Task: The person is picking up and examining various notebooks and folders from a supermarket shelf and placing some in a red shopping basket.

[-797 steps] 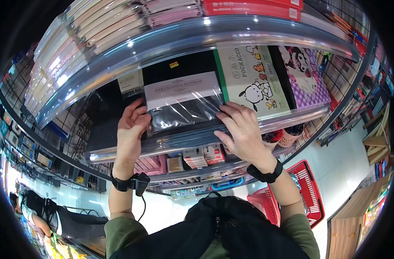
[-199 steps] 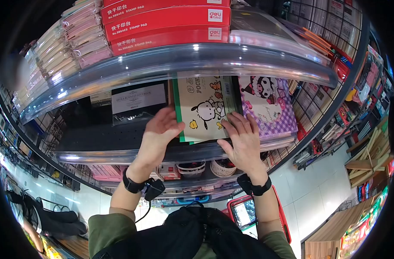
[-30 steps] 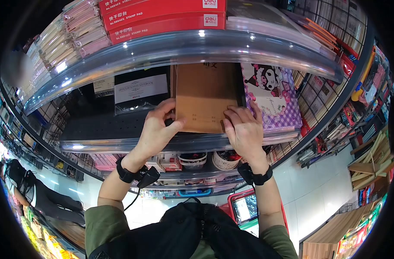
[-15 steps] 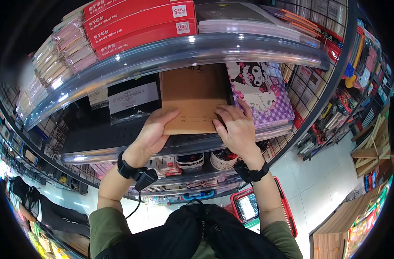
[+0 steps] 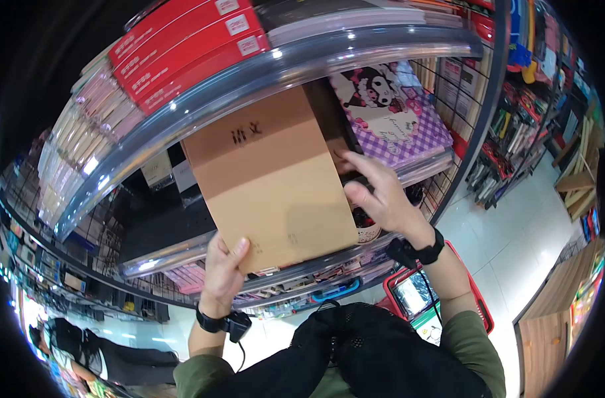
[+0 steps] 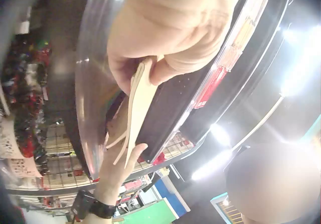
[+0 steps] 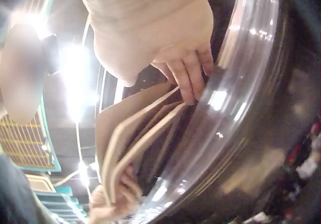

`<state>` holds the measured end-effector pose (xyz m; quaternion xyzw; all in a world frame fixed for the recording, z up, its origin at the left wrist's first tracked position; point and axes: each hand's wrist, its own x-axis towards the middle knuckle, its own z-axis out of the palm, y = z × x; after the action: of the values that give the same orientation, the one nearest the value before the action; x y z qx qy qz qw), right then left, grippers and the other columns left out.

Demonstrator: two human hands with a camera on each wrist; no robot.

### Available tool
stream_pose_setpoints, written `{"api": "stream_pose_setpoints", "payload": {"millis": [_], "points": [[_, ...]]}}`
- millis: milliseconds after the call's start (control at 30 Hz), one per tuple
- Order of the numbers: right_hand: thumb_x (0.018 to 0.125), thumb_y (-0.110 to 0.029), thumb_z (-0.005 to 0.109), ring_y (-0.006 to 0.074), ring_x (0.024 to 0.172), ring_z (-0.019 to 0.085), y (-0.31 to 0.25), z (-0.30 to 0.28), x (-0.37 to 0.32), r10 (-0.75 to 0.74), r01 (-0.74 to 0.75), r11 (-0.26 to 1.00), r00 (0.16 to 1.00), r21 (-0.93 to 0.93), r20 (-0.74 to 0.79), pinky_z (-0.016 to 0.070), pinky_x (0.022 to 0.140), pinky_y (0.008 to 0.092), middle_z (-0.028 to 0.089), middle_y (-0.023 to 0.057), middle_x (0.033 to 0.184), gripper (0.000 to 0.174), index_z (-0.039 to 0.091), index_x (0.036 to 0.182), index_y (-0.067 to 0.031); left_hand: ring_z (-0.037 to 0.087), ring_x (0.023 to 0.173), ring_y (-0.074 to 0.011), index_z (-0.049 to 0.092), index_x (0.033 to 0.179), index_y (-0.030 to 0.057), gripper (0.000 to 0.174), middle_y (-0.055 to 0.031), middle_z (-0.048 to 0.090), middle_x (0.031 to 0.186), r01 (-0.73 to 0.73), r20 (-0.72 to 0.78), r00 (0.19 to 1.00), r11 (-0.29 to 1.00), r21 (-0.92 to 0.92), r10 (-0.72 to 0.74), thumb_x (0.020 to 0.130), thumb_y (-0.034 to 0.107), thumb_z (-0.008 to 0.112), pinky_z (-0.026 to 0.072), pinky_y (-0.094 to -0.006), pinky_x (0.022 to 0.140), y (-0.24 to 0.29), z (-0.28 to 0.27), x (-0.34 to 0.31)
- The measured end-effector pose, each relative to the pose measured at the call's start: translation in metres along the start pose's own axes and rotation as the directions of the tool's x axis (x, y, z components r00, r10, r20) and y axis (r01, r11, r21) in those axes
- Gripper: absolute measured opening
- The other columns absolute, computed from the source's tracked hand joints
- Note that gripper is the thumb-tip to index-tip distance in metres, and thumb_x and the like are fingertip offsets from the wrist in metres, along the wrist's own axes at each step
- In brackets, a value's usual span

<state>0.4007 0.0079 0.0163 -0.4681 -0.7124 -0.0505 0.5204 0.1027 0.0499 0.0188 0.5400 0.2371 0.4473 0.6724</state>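
Observation:
A brown exercise book with dark Chinese characters on its cover projects tilted over the shelf's front edge. My left hand pinches its near left corner, thumb on top; the left wrist view shows the thin book edge-on between thumb and fingers. To the right of the book, my right hand has its thumb apart from its fingers. The right wrist view has these fingertips at the edges of brown booklets. A purple checked notebook lies just beyond the right hand.
The black shelf has a clear front strip. Above it, another shelf's clear rail overhangs, with red stamp pad boxes on top. A red basket stands low on the right. Another person is at lower left.
The exercise book has come out toward me from under the upper rail and turned slightly. My left hand moved with it; my right hand has left its edge. The cartoon-dog notebook is no longer visible.

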Motion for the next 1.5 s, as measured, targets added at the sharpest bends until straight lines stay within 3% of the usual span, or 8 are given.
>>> {"api": "stream_pose_setpoints", "payload": {"millis": [100,167,267,467,633,733,1100,1500], "points": [[0.084,-0.030,0.062,0.0284,0.094,0.059,-0.024,-0.007,-0.021,0.223,-0.224,0.961,0.974,0.160,0.024,0.0455,0.081,0.0354,0.061,0.0179,0.102,0.063,0.037,0.128,0.0059,0.056,0.103,-0.0156,0.048,0.116,-0.0005,0.037,-0.0090,0.059,0.111,0.004,0.039,0.999,1.000,0.003,-0.004,0.083,0.006,0.063,0.0437,-0.0303,0.091,-0.018,-0.002,-0.008],[0.083,-0.019,0.065,0.0211,0.096,0.058,-0.027,-0.014,-0.036,0.465,-0.468,0.645,0.868,0.604,0.176,0.0454,0.082,0.0325,0.058,0.0152,0.109,0.065,0.031,0.132,0.0051,0.057,0.100,-0.0151,0.051,0.113,0.0003,0.036,-0.0082,0.060,0.108,-0.003,0.092,0.996,1.000,-0.010,0.004,0.081,0.006,0.066,0.0435,-0.0298,0.090,-0.026,0.003,-0.010],[0.083,-0.015,0.066,0.0174,0.100,0.056,-0.025,-0.026,-0.070,0.461,-0.444,0.441,0.858,0.780,0.228,0.0445,0.085,0.0311,0.054,0.0125,0.114,0.066,0.029,0.134,0.0036,0.057,0.099,-0.0149,0.053,0.111,0.0011,0.037,-0.0074,0.061,0.107,0.075,0.172,0.982,0.997,-0.015,-0.071,0.079,0.007,0.069,0.0434,-0.0300,0.090,-0.041,0.013,-0.008],[0.084,-0.014,0.063,0.0153,0.101,0.055,-0.054,-0.057,-0.135,0.570,-0.514,0.686,0.819,0.516,0.058,0.0442,0.087,0.0300,0.058,0.0111,0.112,0.042,0.049,0.120,0.0032,0.063,0.079,-0.0142,0.058,0.099,0.0006,0.026,-0.0079,0.065,0.088,0.082,0.376,0.920,0.992,0.097,-0.112,0.077,0.007,0.071,0.0506,-0.0294,0.074,-0.066,0.068,0.005],[0.087,-0.018,0.060,0.0121,0.097,0.055,-0.058,-0.072,-0.196,0.744,-0.590,0.587,0.663,0.555,-0.082,0.0454,0.084,0.0290,0.061,0.0093,0.106,0.035,0.053,0.114,0.0034,0.062,0.081,-0.0160,0.058,0.098,-0.0006,0.037,-0.0083,0.064,0.090,0.083,0.464,0.837,0.904,0.419,-0.291,0.072,0.017,0.077,0.0506,-0.0310,0.076,-0.095,0.099,0.008],[0.088,-0.019,0.058,0.0109,0.096,0.055,-0.058,-0.072,-0.241,0.842,-0.607,0.463,0.529,0.646,-0.107,0.0455,0.083,0.0285,0.061,0.0084,0.105,0.035,0.053,0.113,0.0039,0.057,0.097,-0.0149,0.048,0.117,-0.0018,0.050,-0.0082,0.056,0.114,0.147,0.587,0.761,0.954,0.260,-0.277,0.084,0.032,0.065,0.0471,-0.0284,0.083,-0.135,0.107,0.013],[0.088,-0.013,0.055,0.0146,0.100,0.057,-0.060,-0.075,-0.428,0.993,-0.570,0.097,-0.001,0.816,-0.119,0.0444,0.089,0.0293,0.061,0.0099,0.110,0.036,0.052,0.120,0.0026,0.054,0.098,-0.0090,0.051,0.116,-0.0027,0.036,-0.0064,0.058,0.111,0.456,0.576,0.383,0.690,0.562,-0.722,0.096,0.027,0.046,0.0429,-0.0248,0.085,-0.248,0.180,-0.002],[0.080,-0.008,0.062,0.0209,0.079,0.064,-0.047,-0.063,-0.602,0.683,-0.632,-0.317,-0.670,0.707,-0.293,0.0499,0.070,0.0313,0.066,0.0128,0.089,0.031,0.058,0.108,0.0043,0.056,0.091,-0.0077,0.055,0.111,-0.0019,0.034,-0.0052,0.062,0.100,0.347,0.519,0.369,0.632,0.693,-0.771,0.095,0.027,0.046,0.0441,-0.0236,0.080,-0.291,0.195,-0.012]]}}
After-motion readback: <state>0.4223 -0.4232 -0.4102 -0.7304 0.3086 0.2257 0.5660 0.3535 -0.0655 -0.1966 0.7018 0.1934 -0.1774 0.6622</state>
